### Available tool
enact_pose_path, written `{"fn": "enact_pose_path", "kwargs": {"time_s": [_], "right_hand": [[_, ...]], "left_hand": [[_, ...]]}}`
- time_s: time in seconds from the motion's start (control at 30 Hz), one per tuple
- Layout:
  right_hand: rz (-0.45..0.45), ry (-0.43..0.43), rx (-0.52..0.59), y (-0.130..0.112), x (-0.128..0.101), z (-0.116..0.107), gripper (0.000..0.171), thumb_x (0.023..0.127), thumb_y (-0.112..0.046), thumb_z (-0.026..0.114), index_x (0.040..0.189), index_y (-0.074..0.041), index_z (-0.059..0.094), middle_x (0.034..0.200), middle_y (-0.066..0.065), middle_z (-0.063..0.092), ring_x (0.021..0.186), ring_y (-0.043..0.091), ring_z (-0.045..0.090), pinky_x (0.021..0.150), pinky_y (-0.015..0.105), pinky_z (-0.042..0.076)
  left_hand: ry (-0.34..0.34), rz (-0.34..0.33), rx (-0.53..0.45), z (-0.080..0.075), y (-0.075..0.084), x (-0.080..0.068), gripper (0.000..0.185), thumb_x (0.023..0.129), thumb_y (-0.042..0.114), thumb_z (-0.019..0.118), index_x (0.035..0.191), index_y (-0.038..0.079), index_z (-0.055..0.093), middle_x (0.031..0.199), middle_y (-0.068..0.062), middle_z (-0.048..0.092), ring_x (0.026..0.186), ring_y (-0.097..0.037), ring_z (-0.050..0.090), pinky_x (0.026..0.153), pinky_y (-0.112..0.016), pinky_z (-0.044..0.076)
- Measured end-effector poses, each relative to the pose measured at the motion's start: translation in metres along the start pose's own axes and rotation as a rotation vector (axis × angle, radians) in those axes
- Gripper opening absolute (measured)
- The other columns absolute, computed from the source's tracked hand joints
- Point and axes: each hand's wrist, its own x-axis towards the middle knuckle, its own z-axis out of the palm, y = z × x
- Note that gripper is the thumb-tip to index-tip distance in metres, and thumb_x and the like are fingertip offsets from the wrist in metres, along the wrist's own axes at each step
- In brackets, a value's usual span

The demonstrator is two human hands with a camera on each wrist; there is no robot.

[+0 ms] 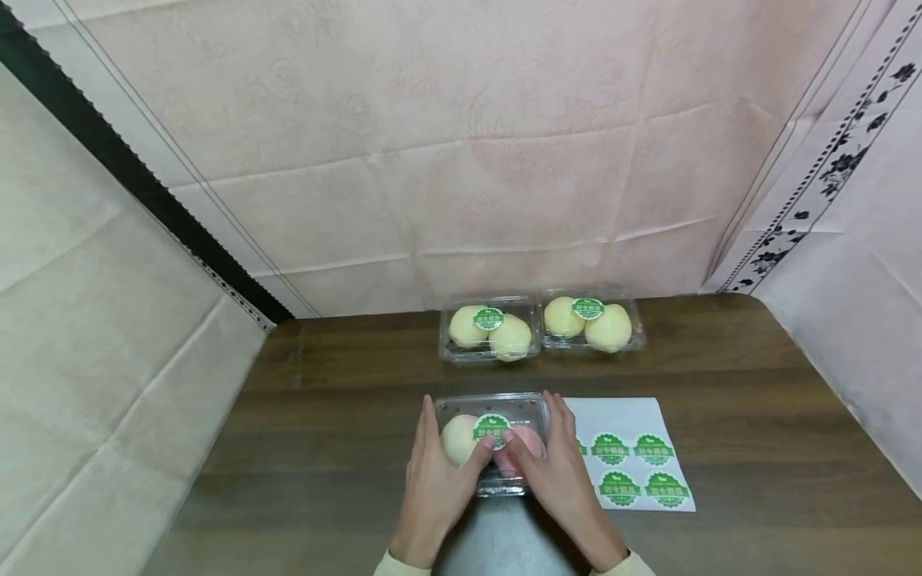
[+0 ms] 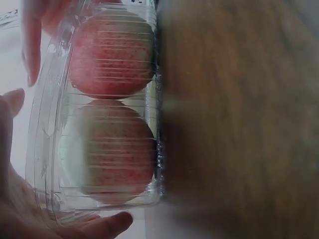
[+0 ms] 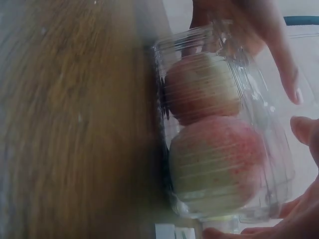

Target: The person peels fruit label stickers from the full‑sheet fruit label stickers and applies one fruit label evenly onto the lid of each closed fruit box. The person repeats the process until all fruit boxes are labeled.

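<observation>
Both hands hold a clear plastic clamshell box [image 1: 497, 486] on the table, with two peaches inside, one pale [image 1: 456, 440] and one pink [image 1: 529, 440]. A round green-and-white sticker [image 1: 492, 426] lies on its lid. My left hand [image 1: 441, 488] is along the box's left side, its thumb at the sticker's lower edge. From the right side, my right hand [image 1: 565, 476] mirrors it, thumb tip beside the other thumb. In the wrist views, fingers lie along the ends of the box, the thumbs over the lid, and the peaches [image 2: 112, 55] [image 3: 214, 164] show red blush through the ribbed wall.
Behind stand two more clear boxes of pale yellow fruit, one at left [image 1: 490, 352] and one at right [image 1: 594, 344], each with a green sticker. A white sheet of green stickers [image 1: 612, 416] lies right of the right hand. Cloth [image 1: 461, 160] hangs behind the wooden table [image 1: 324, 448].
</observation>
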Motion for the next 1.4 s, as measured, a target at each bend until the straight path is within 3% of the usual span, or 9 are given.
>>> {"fn": "enact_pose_path", "kwargs": {"time_s": [0.17, 0.27, 0.4, 0.57, 0.9, 1.0, 1.17, 1.27, 1.4], "right_hand": [[0.021, -0.015, 0.004, -0.003, 0.002, 0.002, 0.091, 0.099, -0.039, 0.074, 0.162, 0.006, 0.025, 0.165, 0.033, 0.025, 0.147, 0.055, 0.036, 0.114, 0.069, 0.036], [0.034, -0.001, -0.036, -0.005, 0.004, 0.003, 0.089, 0.099, -0.04, 0.074, 0.16, 0.006, 0.029, 0.161, 0.032, 0.031, 0.139, 0.055, 0.046, 0.109, 0.068, 0.042], [0.056, 0.029, -0.132, -0.011, 0.01, 0.005, 0.083, 0.099, -0.044, 0.073, 0.155, 0.005, 0.037, 0.152, 0.03, 0.042, 0.118, 0.051, 0.063, 0.093, 0.064, 0.053], [0.059, 0.076, -0.224, -0.018, 0.015, 0.008, 0.074, 0.099, -0.043, 0.072, 0.145, 0.008, 0.044, 0.136, 0.03, 0.053, 0.102, 0.045, 0.068, 0.07, 0.058, 0.055], [0.006, 0.149, -0.255, -0.02, 0.017, 0.008, 0.053, 0.106, -0.029, 0.065, 0.14, 0.008, 0.048, 0.129, 0.029, 0.057, 0.09, 0.04, 0.068, 0.063, 0.053, 0.054], [-0.02, 0.156, -0.268, -0.018, 0.018, 0.002, 0.045, 0.108, -0.022, 0.061, 0.141, 0.007, 0.049, 0.131, 0.029, 0.058, 0.098, 0.043, 0.068, 0.068, 0.055, 0.055], [-0.057, 0.166, -0.3, -0.011, 0.018, -0.01, 0.041, 0.106, -0.004, 0.056, 0.145, 0.008, 0.047, 0.133, 0.03, 0.057, 0.101, 0.039, 0.064, 0.072, 0.052, 0.054], [-0.099, 0.185, -0.306, -0.007, 0.018, -0.015, 0.046, 0.1, 0.006, 0.053, 0.145, 0.008, 0.047, 0.133, 0.03, 0.057, 0.101, 0.037, 0.06, 0.075, 0.051, 0.054], [-0.189, 0.172, -0.293, -0.001, 0.015, -0.019, 0.046, 0.098, 0.005, 0.059, 0.143, 0.007, 0.05, 0.141, 0.031, 0.053, 0.122, 0.044, 0.057, 0.097, 0.058, 0.052]], "left_hand": [[0.011, -0.008, 0.039, 0.001, 0.005, 0.003, 0.114, 0.087, 0.074, 0.071, 0.165, 0.004, 0.028, 0.163, -0.025, 0.04, 0.122, -0.053, 0.063, 0.096, -0.065, 0.054], [0.027, -0.006, 0.072, 0.001, 0.008, 0.004, 0.111, 0.088, 0.072, 0.072, 0.163, 0.0, 0.032, 0.159, -0.025, 0.044, 0.113, -0.053, 0.067, 0.09, -0.064, 0.056], [0.07, -0.019, 0.117, 0.002, 0.013, 0.006, 0.108, 0.089, 0.075, 0.067, 0.16, -0.002, 0.038, 0.152, -0.025, 0.05, 0.105, -0.052, 0.069, 0.084, -0.062, 0.058], [0.13, -0.039, 0.165, 0.004, 0.021, 0.008, 0.104, 0.09, 0.075, 0.066, 0.154, -0.005, 0.046, 0.144, -0.026, 0.057, 0.098, -0.052, 0.07, 0.078, -0.061, 0.059], [0.233, -0.008, 0.154, 0.0, 0.024, 0.011, 0.066, 0.098, 0.043, 0.074, 0.139, -0.007, 0.062, 0.132, -0.026, 0.067, 0.082, -0.048, 0.074, 0.065, -0.057, 0.061], [0.227, 0.003, 0.146, -0.006, 0.021, 0.014, 0.054, 0.102, 0.033, 0.07, 0.139, -0.005, 0.063, 0.133, -0.025, 0.067, 0.091, -0.049, 0.074, 0.071, -0.06, 0.06], [0.122, 0.034, 0.059, -0.016, 0.016, 0.018, 0.045, 0.107, 0.02, 0.062, 0.146, -0.002, 0.058, 0.145, -0.023, 0.06, 0.124, -0.044, 0.065, 0.096, -0.061, 0.055], [0.064, 0.095, 0.021, -0.019, 0.012, 0.019, 0.043, 0.109, 0.012, 0.057, 0.149, -0.001, 0.055, 0.153, -0.02, 0.054, 0.138, -0.038, 0.056, 0.107, -0.058, 0.05], [0.024, 0.222, 0.083, -0.025, 0.008, 0.017, 0.044, 0.11, 0.008, 0.052, 0.153, -0.001, 0.051, 0.16, -0.018, 0.047, 0.148, -0.035, 0.045, 0.114, -0.057, 0.044]]}}
